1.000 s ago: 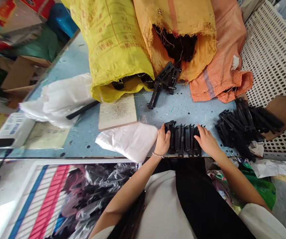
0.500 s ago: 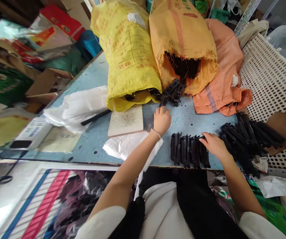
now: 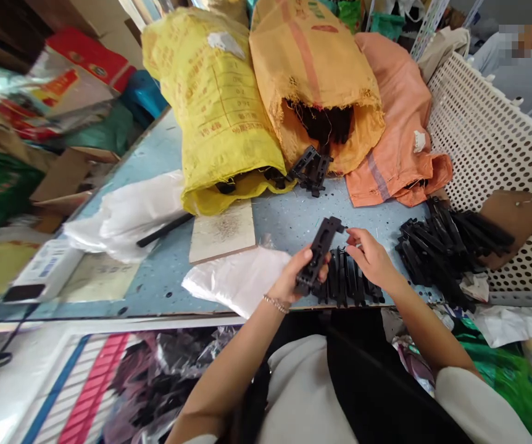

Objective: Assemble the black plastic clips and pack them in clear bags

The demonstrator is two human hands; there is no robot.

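Blue worktable [image 3: 289, 216], sacks [image 3: 220, 111] well behind bracket row [image 3: 352, 285].
Above row: left hand [image 3: 294, 280] gripping black bracket [image 3: 319, 250], right hand [image 3: 371, 259] fingertips pinched narrow on its far end.

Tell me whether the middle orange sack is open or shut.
Open: the orange sack lies with its frayed mouth gaping, black parts showing inside.
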